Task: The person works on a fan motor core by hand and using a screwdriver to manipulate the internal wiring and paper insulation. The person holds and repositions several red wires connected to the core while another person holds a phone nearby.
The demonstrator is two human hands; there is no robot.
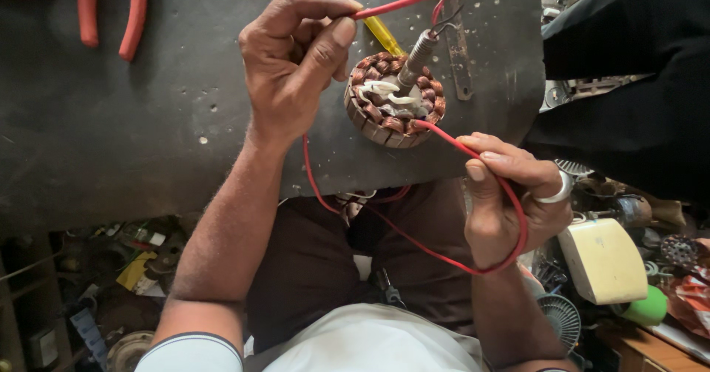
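A round motor stator point(394, 102) with copper windings lies on a dark worn worktop point(148, 120), its metal shaft point(418, 54) pointing up and away. My left hand point(296, 58) pinches a red wire point(403, 2) between thumb and forefinger, just left of the stator. That wire runs up-right to a bared tip near the shaft's end. My right hand point(503, 194), with a ring on one finger, grips another red wire point(510, 202) that loops from the stator's near rim round the hand. A yellow tool handle point(384, 35) shows behind the stator.
Red-handled pliers point(111, 13) lie at the worktop's far left. A metal strip point(460, 46) lies right of the shaft. A dark-clothed person point(629, 69) is at the right. Below the worktop's edge, cluttered parts, a cream box point(603, 261) and a green object point(651, 307) surround my lap.
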